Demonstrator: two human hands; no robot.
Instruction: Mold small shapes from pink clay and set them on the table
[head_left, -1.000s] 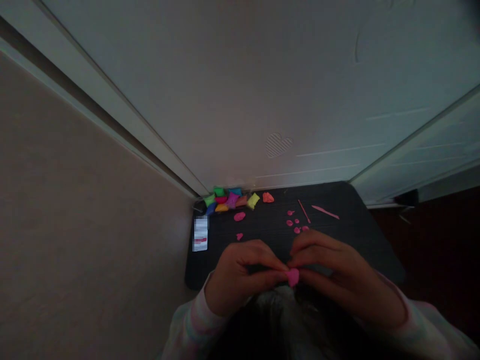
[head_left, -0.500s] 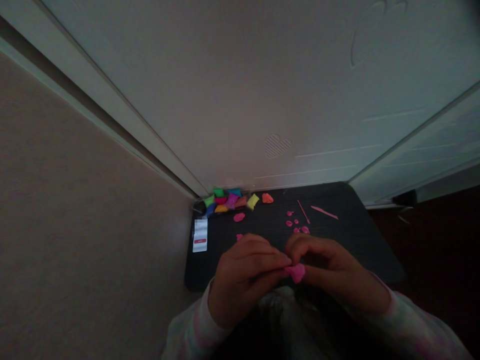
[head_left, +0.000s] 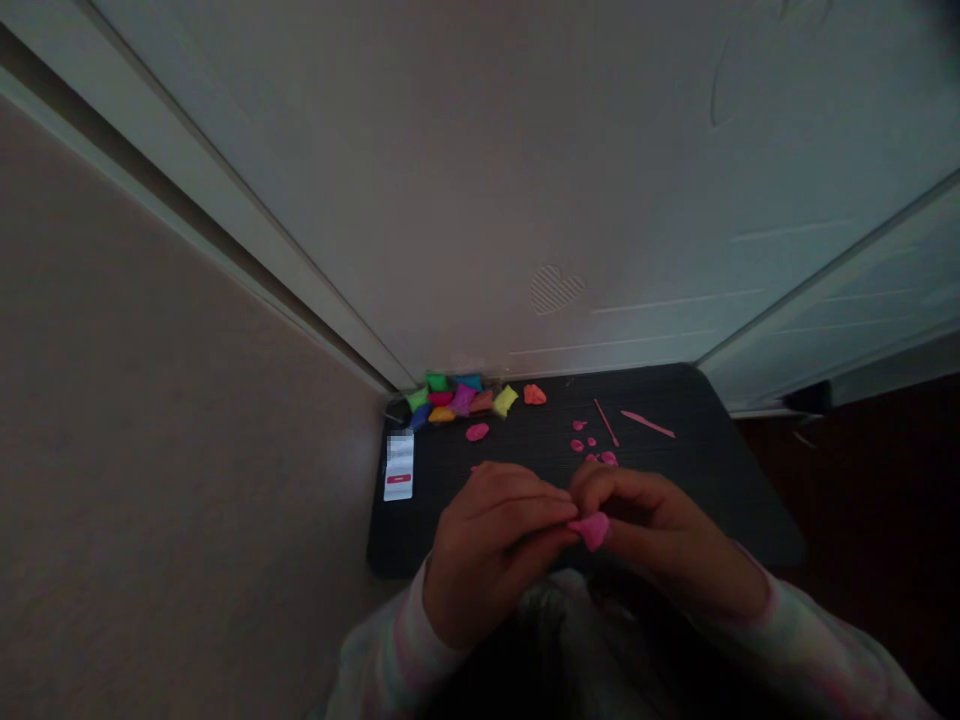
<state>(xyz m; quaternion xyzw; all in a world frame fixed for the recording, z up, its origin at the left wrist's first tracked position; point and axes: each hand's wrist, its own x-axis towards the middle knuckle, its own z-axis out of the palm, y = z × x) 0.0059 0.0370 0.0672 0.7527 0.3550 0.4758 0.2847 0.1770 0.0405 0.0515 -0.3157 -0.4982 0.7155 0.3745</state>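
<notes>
A lump of pink modelling clay [head_left: 595, 531] is pinched between my two hands, above the near edge of the dark table [head_left: 450, 530]. My left hand [head_left: 491, 545] grips its narrow left end between thumb and fingers. On the other side, the thumb and curled fingers of my right hand [head_left: 664, 530] press the wider end. Just beyond my right hand lie several small pink clay pieces [head_left: 577, 445], some partly hidden by it. Another flattened pink clay piece [head_left: 477, 432] lies beyond my left hand.
Packets of coloured clay [head_left: 450, 398] are heaped at the back left, with an orange clay lump [head_left: 534, 394] beside them. A phone [head_left: 399, 465] lies at the left edge. Two pink tools, a thin stick [head_left: 606, 422] and a flat blade [head_left: 647, 424], rest at the right. A white panel [head_left: 450, 200] rises behind.
My hands and the pink clay have shifted very slightly upward in the view, and the lump has tilted a little. Both hands keep their pinch on it.
</notes>
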